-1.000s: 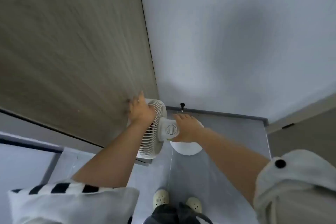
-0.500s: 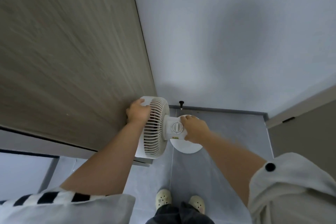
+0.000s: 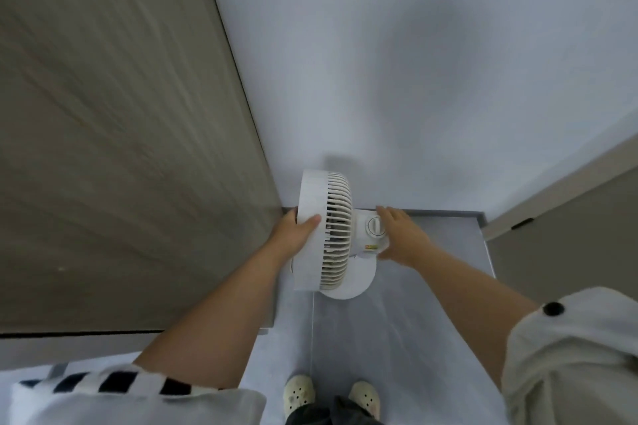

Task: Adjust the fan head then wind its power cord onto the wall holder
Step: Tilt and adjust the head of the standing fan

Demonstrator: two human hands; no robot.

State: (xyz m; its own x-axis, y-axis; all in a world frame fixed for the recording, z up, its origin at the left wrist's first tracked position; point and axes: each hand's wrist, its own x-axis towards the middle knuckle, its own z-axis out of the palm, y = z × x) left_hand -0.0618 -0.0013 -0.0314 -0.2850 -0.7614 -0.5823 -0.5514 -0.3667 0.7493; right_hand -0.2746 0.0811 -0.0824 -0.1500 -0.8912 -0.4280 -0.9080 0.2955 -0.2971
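A small white fan stands on the grey floor in the corner, its slatted head turned left towards the wood-grain panel. My left hand grips the front rim of the head, thumb across the outer ring. My right hand grips the motor housing behind the round dial, fingers over the top and thumb under it. The round base shows below the head. A thin white cord runs from the base along the floor towards my feet. No wall holder is visible.
A wood-grain panel fills the left side. A pale wall rises behind the fan, with a dark skirting strip at its foot. Another door or cabinet stands at the right. My cream clogs are at the bottom.
The fan head has tilted up and turned, so its side ring now faces me. My left hand slid from the top of the grille to its rim. The view moved closer.
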